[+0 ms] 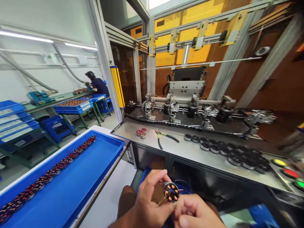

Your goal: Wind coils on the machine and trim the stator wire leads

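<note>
My left hand (152,199) grips a small motor stator (171,192) between thumb and fingers, its ring of copper windings facing me. Close against the stator's lower right edge, my right hand (193,210) has its fingers pinched together; what lies between them is hidden. Thin wire strands show around the stator. Beyond my hands, on the metal ledge (133,130), lie a pair of pliers (163,136) with green and black handles and a small group of wound stators (142,133) with red parts.
Several black, unwound stators (223,148) crowd the ledge's right side, near coloured push buttons (290,173). Behind the ledge stands a winding machine (187,88). A blue tray (95,171) at left holds a row of wound stators (54,171). Farther back, a person (99,85) works at a bench.
</note>
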